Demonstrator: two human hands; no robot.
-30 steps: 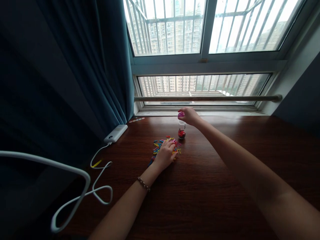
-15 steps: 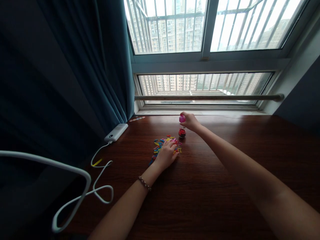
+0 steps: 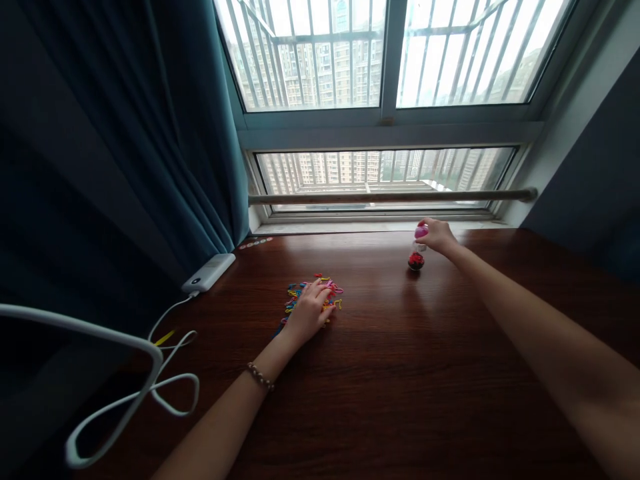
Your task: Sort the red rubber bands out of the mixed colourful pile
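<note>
My left hand (image 3: 309,311) lies palm down on a pile of small colourful bands (image 3: 336,289), its fingers stretched out over them. Red, yellow, pink and blue pieces show around the fingers; those under the palm are hidden. Farther right, near the window side of the table, my right hand (image 3: 437,237) grips a small clear bottle (image 3: 416,260) by its round pink top. The bottle stands upright, apart from the pile, with red and dark contents low inside it. Whether its base touches the wood is hard to tell.
A white power bank (image 3: 209,274) lies by the blue curtain (image 3: 200,167) on the left, with a looping white cable (image 3: 170,380). Near it lies a yellow strip (image 3: 165,338). A row of small pale discs (image 3: 255,243) sits at the table's back edge, below the window.
My right hand has carried the bottle to the right, away from the pile. My left hand stays on the bands. The whole view has shifted somewhat.
</note>
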